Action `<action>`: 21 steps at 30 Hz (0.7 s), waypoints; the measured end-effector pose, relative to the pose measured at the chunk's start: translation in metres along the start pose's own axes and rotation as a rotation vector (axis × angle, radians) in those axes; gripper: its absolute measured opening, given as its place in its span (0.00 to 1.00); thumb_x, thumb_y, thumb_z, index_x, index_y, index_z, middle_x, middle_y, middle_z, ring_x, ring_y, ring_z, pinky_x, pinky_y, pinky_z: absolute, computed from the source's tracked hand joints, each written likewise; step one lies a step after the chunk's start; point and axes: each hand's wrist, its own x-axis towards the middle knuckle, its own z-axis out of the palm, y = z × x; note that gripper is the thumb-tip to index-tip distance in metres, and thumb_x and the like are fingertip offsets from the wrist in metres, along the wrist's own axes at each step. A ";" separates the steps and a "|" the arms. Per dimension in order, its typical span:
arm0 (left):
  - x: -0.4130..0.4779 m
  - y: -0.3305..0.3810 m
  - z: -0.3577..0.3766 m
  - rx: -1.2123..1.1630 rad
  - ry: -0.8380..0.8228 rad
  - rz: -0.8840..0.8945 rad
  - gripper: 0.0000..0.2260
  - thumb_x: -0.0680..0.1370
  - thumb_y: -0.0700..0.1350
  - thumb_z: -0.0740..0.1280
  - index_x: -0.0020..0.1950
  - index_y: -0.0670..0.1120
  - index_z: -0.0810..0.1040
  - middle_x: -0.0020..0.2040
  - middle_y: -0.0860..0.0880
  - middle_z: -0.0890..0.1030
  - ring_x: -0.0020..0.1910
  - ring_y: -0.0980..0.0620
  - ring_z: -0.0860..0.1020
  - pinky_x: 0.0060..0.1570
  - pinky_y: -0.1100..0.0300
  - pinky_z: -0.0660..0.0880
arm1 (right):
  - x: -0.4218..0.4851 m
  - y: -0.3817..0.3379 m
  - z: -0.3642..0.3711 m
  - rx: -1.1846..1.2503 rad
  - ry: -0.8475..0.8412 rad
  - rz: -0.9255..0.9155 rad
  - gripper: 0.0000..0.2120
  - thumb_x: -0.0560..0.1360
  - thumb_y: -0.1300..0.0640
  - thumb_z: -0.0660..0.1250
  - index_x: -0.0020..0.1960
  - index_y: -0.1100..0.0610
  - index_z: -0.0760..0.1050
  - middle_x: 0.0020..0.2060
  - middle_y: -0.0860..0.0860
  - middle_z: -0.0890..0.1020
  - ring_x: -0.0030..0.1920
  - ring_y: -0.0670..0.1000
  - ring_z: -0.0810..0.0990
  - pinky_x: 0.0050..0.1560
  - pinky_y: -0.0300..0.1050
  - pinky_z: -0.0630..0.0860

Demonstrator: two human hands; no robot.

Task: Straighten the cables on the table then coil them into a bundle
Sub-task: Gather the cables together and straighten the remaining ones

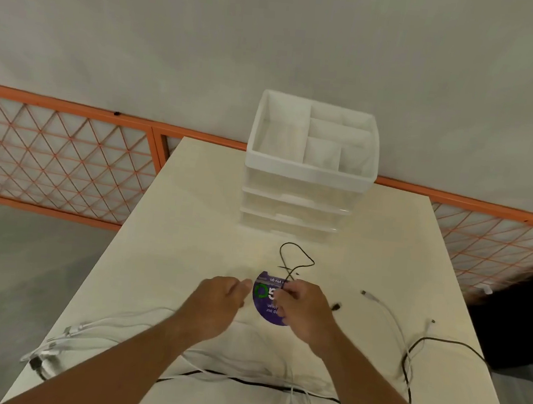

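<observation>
Cables (pixel 241 380), head view: white & black, sprawled over table (pixel 194 195) near front edge. R hand (pixel 303 309) pinches thin black cable (pixel 292 243) above purple disc (pixel 257 302). L hand (pixel 219 304) fingers curled, grip can't tell. Drawer organizer (pixel 310 170) behind.

Bare left hand (pixel 216 304), bare right hand (pixel 303 309) (forearms uncovered too)

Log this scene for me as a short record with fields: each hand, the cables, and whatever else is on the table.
surface: cream rectangular table
right hand: right hand pinches thin black looped cable
left hand: left hand close beside it, fingers curled, hold unclear
loose cables: white cables at left edge; white cable and black cable at right
other: purple round sticker under the hands; white plastic drawer organiser at far end
</observation>
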 end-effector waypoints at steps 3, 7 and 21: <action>0.005 0.034 -0.003 -0.333 -0.083 -0.152 0.21 0.80 0.58 0.58 0.45 0.44 0.82 0.40 0.50 0.83 0.39 0.52 0.78 0.45 0.58 0.76 | -0.021 -0.027 0.005 -0.005 0.013 -0.212 0.08 0.75 0.57 0.66 0.36 0.53 0.77 0.31 0.51 0.80 0.32 0.45 0.75 0.36 0.42 0.72; 0.006 0.065 -0.017 -0.409 -0.097 -0.067 0.14 0.80 0.49 0.63 0.46 0.41 0.83 0.35 0.52 0.82 0.33 0.55 0.76 0.34 0.64 0.73 | -0.052 -0.061 0.007 0.067 -0.152 -0.340 0.10 0.75 0.60 0.67 0.39 0.46 0.75 0.33 0.43 0.80 0.34 0.41 0.77 0.38 0.38 0.74; -0.058 0.149 -0.094 0.020 -0.141 0.292 0.22 0.82 0.57 0.55 0.36 0.44 0.74 0.23 0.57 0.68 0.23 0.59 0.66 0.25 0.69 0.63 | -0.088 -0.106 -0.078 -0.231 -0.108 -0.538 0.10 0.82 0.50 0.57 0.53 0.46 0.77 0.53 0.42 0.81 0.55 0.41 0.77 0.62 0.43 0.72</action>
